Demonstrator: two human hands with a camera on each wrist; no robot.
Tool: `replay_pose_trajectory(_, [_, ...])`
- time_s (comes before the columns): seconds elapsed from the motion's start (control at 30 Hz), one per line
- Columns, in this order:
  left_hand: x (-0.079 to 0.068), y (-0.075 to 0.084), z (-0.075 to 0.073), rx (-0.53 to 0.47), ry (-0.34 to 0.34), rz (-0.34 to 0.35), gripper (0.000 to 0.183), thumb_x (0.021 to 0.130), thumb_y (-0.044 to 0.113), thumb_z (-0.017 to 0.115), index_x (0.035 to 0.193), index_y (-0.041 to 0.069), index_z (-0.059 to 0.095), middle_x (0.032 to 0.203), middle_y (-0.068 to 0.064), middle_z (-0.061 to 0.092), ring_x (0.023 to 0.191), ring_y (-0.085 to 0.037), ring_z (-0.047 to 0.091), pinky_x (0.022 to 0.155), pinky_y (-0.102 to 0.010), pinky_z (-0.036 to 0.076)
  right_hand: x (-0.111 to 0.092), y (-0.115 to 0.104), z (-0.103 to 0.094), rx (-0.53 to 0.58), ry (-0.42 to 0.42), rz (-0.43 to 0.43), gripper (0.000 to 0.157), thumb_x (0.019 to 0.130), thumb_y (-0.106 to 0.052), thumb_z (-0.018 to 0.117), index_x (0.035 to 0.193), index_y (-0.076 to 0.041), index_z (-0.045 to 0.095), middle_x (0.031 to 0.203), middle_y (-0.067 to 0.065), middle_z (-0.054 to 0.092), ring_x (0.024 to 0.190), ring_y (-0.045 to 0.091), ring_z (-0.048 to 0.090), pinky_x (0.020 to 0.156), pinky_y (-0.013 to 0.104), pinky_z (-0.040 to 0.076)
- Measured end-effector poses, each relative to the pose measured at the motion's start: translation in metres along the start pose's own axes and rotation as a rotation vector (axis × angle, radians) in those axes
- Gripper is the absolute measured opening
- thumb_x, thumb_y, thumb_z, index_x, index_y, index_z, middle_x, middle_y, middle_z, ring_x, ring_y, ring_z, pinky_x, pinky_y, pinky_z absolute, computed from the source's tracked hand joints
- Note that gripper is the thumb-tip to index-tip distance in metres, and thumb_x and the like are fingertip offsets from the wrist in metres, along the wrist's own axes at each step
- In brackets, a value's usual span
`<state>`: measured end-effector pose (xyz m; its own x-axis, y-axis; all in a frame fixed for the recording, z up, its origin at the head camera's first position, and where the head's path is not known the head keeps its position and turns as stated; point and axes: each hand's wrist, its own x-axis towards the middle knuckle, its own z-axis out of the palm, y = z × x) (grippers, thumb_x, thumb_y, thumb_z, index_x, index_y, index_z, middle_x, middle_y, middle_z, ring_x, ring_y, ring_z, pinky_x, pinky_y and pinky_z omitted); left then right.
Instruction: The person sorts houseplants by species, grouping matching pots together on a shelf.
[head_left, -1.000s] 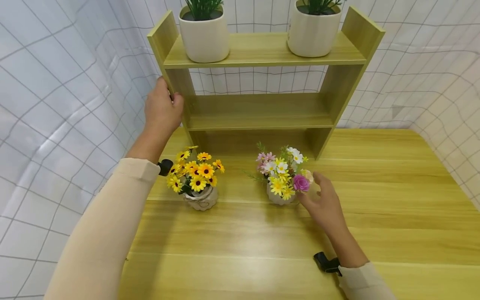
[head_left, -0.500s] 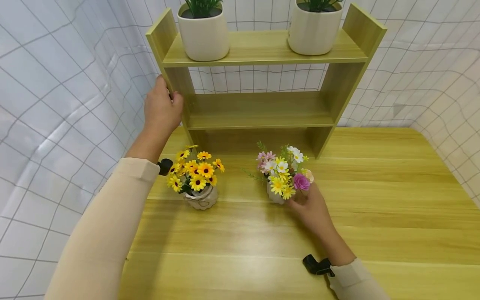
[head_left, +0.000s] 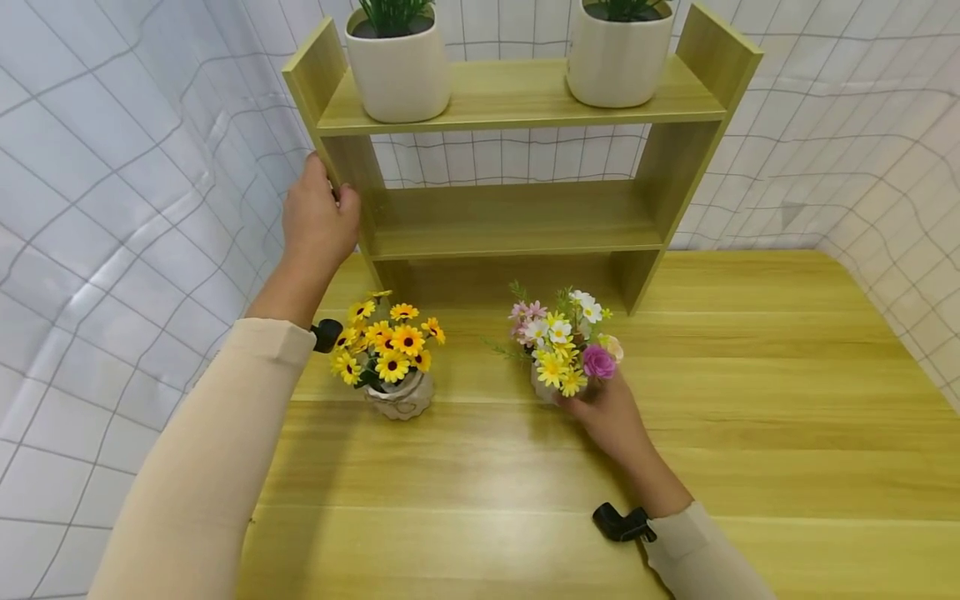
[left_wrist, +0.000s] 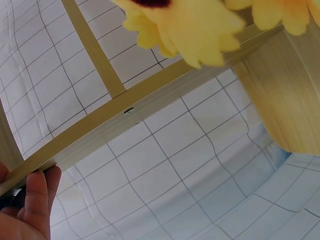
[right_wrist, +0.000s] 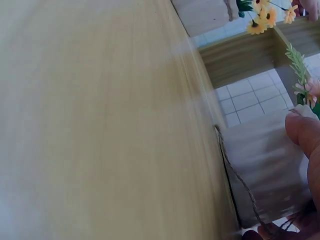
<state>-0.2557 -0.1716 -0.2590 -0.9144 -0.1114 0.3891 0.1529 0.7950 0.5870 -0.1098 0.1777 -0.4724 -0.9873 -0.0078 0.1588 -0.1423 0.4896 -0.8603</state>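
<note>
Head view first: what does the left hand (head_left: 318, 217) have hold of?

It grips the left side panel (head_left: 321, 75) of the wooden shelf unit (head_left: 517, 212), fingers curled round the outer side, thumb near the front edge. Left wrist view agrees: digits show on both sides of a board, with yellow petals (left_wrist: 200, 35) close to the lens.

And the right hand (head_left: 609, 412)?

Curled about the wrapped pot (head_left: 545, 385), which bears mixed flowers (head_left: 558, 337) in white, yellow, pink and purple. Right wrist view shows the thumb (right_wrist: 304, 132) pressed to the wrapping and fingertips low down by the twine (right_wrist: 242, 182). The remaining fingers are hidden; I cannot tell how they lie.

Position of that pot?

Upright at the table (head_left: 487, 500), in front of the right half of the shelf unit.

Anything near it?

The sunflower pot (head_left: 399, 397), also wrapped, stands to its left, well apart, with yellow blooms close to the left forearm.

Upper board?

Two white planters, the left one (head_left: 399, 75) and the right one (head_left: 619, 62), each with green foliage cut off by the frame edge.

Background and clothing?

White grid-patterned sheeting (head_left: 75, 208) behind and at the sides; beige sleeves (head_left: 202, 442); a black device (head_left: 622, 523) at the right wrist.
</note>
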Motion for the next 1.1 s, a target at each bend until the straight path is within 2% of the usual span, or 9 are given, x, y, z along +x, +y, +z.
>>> replay_pose_trajectory(0.3, [-0.001,-0.002,-0.001,-0.002,0.005,0.003,0.040,0.100,0.022,0.041,0.132,-0.001,0.045,0.119,-0.026,0.062,0.110,-0.041,0.059,0.091,-0.052,0.047,0.005,-0.001,0.005,0.100,-0.010,-0.025,0.088,0.077,-0.014,0.085,0.151,-0.007,0.036,0.150,0.012,0.043,0.141,0.029,0.035,0.115,0.050,0.024])
replay_pose_trajectory(0.53, [-0.001,-0.001,0.000,-0.001,0.007,0.005,0.039,0.100,0.022,0.040,0.131,-0.001,0.046,0.118,-0.025,0.062,0.109,-0.040,0.060,0.091,-0.051,0.047,0.004,-0.003,0.005,0.035,0.038,-0.009,0.083,0.077,-0.017,0.086,0.146,-0.004,0.042,0.144,0.014,0.050,0.137,0.030,0.042,0.112,0.048,0.031])
replay_pose_trajectory(0.73, [-0.001,0.000,0.001,-0.005,0.012,0.015,0.038,0.100,0.022,0.040,0.130,-0.001,0.046,0.117,-0.024,0.062,0.107,-0.039,0.060,0.088,-0.051,0.047,0.003,-0.009,0.001,0.027,0.138,-0.037,0.083,0.073,-0.019,0.089,0.144,-0.009,0.047,0.139,0.008,0.055,0.132,0.026,0.048,0.110,0.048,0.034])
replay_pose_trajectory(0.93, [0.000,0.000,0.001,-0.013,0.003,0.006,0.039,0.101,0.023,0.040,0.132,0.000,0.045,0.119,-0.023,0.062,0.108,-0.037,0.060,0.090,-0.050,0.049,0.011,-0.037,-0.015,-0.005,0.281,-0.128,0.078,0.071,-0.022,0.090,0.137,-0.007,0.050,0.130,0.010,0.058,0.121,0.026,0.055,0.099,0.050,0.046])
replay_pose_trajectory(1.1, [-0.001,-0.001,0.001,-0.008,0.005,0.009,0.039,0.101,0.022,0.040,0.132,0.000,0.045,0.118,-0.023,0.062,0.108,-0.038,0.060,0.089,-0.050,0.048,0.026,-0.060,-0.033,0.002,0.356,-0.173,0.079,0.073,-0.024,0.089,0.138,-0.008,0.048,0.129,0.008,0.056,0.120,0.023,0.054,0.096,0.050,0.047])
